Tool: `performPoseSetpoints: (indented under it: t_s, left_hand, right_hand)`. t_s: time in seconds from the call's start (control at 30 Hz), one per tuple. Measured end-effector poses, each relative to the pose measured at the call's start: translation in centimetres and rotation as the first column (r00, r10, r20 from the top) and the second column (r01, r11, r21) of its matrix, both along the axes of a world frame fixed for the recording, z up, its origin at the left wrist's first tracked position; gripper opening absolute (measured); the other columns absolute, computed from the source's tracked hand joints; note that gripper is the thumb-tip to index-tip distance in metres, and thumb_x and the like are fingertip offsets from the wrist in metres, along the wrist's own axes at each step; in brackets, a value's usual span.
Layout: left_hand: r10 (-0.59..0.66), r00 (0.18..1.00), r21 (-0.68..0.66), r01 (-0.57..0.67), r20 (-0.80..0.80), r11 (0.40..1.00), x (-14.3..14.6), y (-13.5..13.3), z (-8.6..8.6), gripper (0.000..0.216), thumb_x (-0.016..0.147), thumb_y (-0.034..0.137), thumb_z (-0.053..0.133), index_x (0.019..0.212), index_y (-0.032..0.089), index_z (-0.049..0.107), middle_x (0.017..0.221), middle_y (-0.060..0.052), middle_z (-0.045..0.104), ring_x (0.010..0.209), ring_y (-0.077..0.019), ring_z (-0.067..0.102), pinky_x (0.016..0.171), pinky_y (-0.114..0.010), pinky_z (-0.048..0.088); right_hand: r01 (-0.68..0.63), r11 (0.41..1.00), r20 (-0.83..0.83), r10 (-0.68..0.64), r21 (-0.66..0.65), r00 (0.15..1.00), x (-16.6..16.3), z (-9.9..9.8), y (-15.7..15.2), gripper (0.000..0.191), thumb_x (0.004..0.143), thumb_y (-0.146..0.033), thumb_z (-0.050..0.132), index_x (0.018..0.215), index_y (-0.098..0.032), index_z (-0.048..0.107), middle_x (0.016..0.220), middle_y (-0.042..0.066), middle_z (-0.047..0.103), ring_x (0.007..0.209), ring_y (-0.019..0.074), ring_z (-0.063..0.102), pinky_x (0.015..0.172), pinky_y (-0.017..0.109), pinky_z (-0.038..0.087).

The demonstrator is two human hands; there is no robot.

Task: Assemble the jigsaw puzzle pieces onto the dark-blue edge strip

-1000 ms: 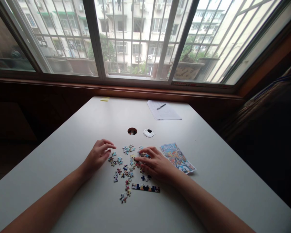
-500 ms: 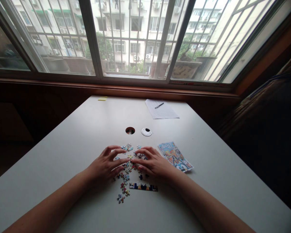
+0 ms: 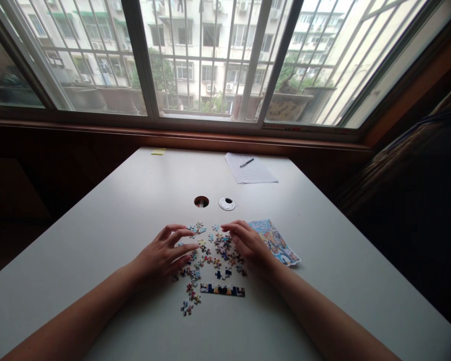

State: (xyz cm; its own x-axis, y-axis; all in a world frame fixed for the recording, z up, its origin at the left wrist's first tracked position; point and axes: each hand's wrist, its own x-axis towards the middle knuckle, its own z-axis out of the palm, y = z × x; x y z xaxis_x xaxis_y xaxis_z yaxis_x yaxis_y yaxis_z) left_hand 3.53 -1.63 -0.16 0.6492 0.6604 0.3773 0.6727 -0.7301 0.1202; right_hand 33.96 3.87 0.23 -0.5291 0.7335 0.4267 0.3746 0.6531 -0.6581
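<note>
Loose jigsaw puzzle pieces (image 3: 209,259) lie scattered on the white table between my two hands. Below them sits a joined strip of puzzle pieces (image 3: 222,290), dark with yellow and white patches. My left hand (image 3: 168,249) hovers at the left side of the pieces, fingers spread and curved, with nothing visible in it. Over the right edge of the scatter is my right hand (image 3: 250,245), its fingers stretched toward the left and its thumb side partly hidden. Partly behind that hand lies a colourful picture sheet (image 3: 276,240) lettered "Bluey".
Farther back on the white table (image 3: 108,240) are a round cable hole (image 3: 201,202) and its loose cover (image 3: 227,203). Paper sheets (image 3: 253,173) with a pen (image 3: 247,162) rest near the far edge, and yellow tape (image 3: 158,151) is at the far left. A barred window stands beyond.
My right hand has shifted right and slightly up, away from the middle, uncovering more puzzle pieces and covering part of the picture sheet. My left hand has hardly moved.
</note>
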Motion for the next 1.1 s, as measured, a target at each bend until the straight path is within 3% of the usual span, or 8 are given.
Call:
performPoseSetpoints:
  t_s: [0.17,0.27,0.53,0.7,0.9,1.1]
  left_hand:
    - [0.049,0.997,-0.023,-0.051,-0.052,0.998,0.09,-0.01,0.05,0.047,0.099,0.032,0.056,0.145,0.037,0.049,0.148,-0.005,0.044,0.136,-0.0321,0.034,0.111,-0.052,0.044]
    - [0.045,0.998,-0.029,-0.047,-0.037,0.998,0.08,0.03,0.05,0.043,0.098,0.032,0.056,0.141,0.038,0.053,0.148,-0.004,0.044,0.137,-0.0322,0.034,0.111,-0.052,0.043]
    - [0.063,0.998,-0.052,-0.063,0.0,0.997,0.11,0.12,-0.18,0.037,0.099,0.029,0.055,0.134,0.036,0.059,0.145,-0.004,0.047,0.135,-0.0319,0.037,0.109,-0.051,0.046]
    - [0.051,0.999,-0.058,-0.051,-0.001,0.997,0.02,0.22,-0.45,0.038,0.099,0.028,0.055,0.136,0.035,0.057,0.146,-0.004,0.046,0.135,-0.0314,0.036,0.109,-0.051,0.046]
    - [0.041,0.999,-0.069,-0.04,0.017,0.997,-0.08,0.33,-0.5,0.038,0.099,0.027,0.055,0.136,0.035,0.057,0.145,-0.005,0.047,0.134,-0.031,0.036,0.109,-0.052,0.046]
    - [0.05,0.997,-0.067,-0.047,0.055,0.997,-0.07,0.39,-0.52,0.036,0.1,0.027,0.053,0.135,0.034,0.058,0.143,-0.005,0.049,0.133,-0.0307,0.038,0.108,-0.05,0.047]
  right_hand:
    - [0.096,0.99,-0.115,-0.108,-0.1,0.987,0.09,-0.1,0.17,0.035,0.09,-0.009,0.043,0.11,-0.024,0.067,0.103,0.005,0.066,0.096,0.0187,0.065,0.086,0.034,0.053]
    - [0.125,0.985,-0.126,-0.14,-0.121,0.982,0.05,-0.25,0.22,0.036,0.087,-0.008,0.043,0.109,-0.023,0.068,0.102,0.005,0.067,0.094,0.0189,0.066,0.085,0.035,0.054]
    - [0.053,0.986,-0.17,-0.08,-0.159,0.982,0.22,-0.67,0.21,0.039,0.087,-0.007,0.041,0.115,-0.023,0.064,0.098,0.004,0.067,0.086,0.0168,0.068,0.081,0.034,0.055]
    - [0.011,0.998,-0.087,-0.016,-0.06,0.996,0.14,-0.48,0.07,0.038,0.087,-0.006,0.045,0.112,-0.024,0.066,0.096,0.004,0.067,0.087,0.0172,0.067,0.081,0.033,0.054]
    - [0.127,0.992,-0.083,-0.127,-0.001,0.988,0.2,-0.13,0.17,0.028,0.09,-0.011,0.049,0.105,-0.024,0.068,0.097,0.006,0.067,0.093,0.0212,0.064,0.086,0.038,0.052]
    - [0.171,0.981,0.124,-0.181,0.088,0.976,0.14,-0.45,0.09,0.02,0.084,-0.014,0.059,0.097,-0.026,0.07,0.101,0.007,0.065,0.099,0.0261,0.055,0.091,0.046,0.049]
